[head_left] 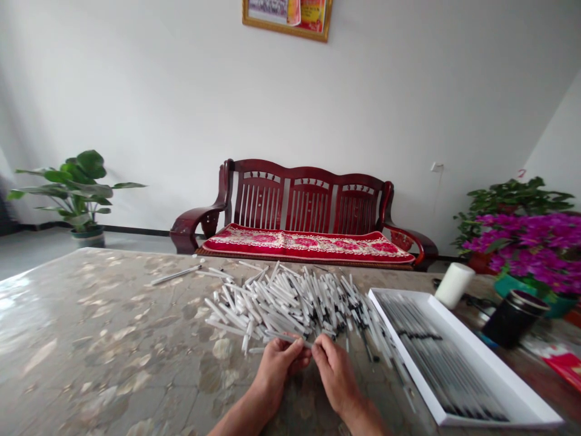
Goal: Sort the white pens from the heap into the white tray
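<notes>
My left hand (282,358) is closed with thumb and fingers around a whitish pen (284,336) that points left, over the near edge of a heap. The fingertips of my right hand (333,368) pinch the pen's other end, close beside my left thumb. Just beyond both hands lies a big loose pile of white, translucent pen parts (276,297), some with black ends. To the right, a shallow white box (494,363) holds rows of clear pens (454,363) with dark tips lying side by side.
A patterned cloth covers the table (113,339). Right of the box stand a white cylinder (454,286), a dark cup (512,318) and purple flowers (540,248). One pen part (176,275) lies apart at the back left. A wooden bench (308,200) stands behind the table.
</notes>
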The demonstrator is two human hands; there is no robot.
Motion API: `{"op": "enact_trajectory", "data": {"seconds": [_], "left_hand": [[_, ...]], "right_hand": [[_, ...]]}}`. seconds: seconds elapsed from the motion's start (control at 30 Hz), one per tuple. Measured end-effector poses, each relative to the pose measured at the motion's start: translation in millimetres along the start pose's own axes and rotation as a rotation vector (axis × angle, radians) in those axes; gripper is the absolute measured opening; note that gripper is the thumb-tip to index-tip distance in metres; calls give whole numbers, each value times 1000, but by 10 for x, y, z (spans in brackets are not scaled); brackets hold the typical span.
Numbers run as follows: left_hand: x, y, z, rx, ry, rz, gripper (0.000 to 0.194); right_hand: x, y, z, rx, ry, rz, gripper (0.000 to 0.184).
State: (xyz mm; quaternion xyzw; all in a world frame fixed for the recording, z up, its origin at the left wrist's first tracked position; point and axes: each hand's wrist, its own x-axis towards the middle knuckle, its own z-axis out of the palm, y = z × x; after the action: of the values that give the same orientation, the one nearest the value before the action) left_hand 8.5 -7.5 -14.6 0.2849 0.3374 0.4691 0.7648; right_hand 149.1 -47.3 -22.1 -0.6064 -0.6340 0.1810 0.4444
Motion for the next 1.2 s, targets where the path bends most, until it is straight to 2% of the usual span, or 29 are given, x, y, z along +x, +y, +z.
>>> {"op": "enact_trajectory", "data": {"seconds": [0.17, 0.33, 0.6, 0.67, 0.8, 0.87, 1.03, 1.2], "left_hand": [[7, -25, -2, 34, -1, 3, 49], [-1, -18, 0, 21, 2, 2, 47], [15, -48, -21, 126, -37, 44, 48], [31, -43, -29, 122, -19, 38, 49], [60, -28, -45, 56, 73, 17, 51], [64, -21, -50, 25, 98, 6, 51], [45, 8, -41, 26, 126, -17, 50], [11, 47, -32, 188, 52, 55, 49]], "right_hand": [[-14, 14, 0, 61, -14, 69, 50], [-25, 1, -6, 77, -23, 32, 45], [-73, 93, 37, 165, -56, 118, 54], [-77, 145, 36, 159, -21, 118, 53], [-18, 288, -55, -44, 171, 8, 39], [32, 363, -115, -215, 211, -55, 33], [92, 475, -138, -485, 138, -113, 36], [77, 512, -94, -523, 136, -101, 32]]}}
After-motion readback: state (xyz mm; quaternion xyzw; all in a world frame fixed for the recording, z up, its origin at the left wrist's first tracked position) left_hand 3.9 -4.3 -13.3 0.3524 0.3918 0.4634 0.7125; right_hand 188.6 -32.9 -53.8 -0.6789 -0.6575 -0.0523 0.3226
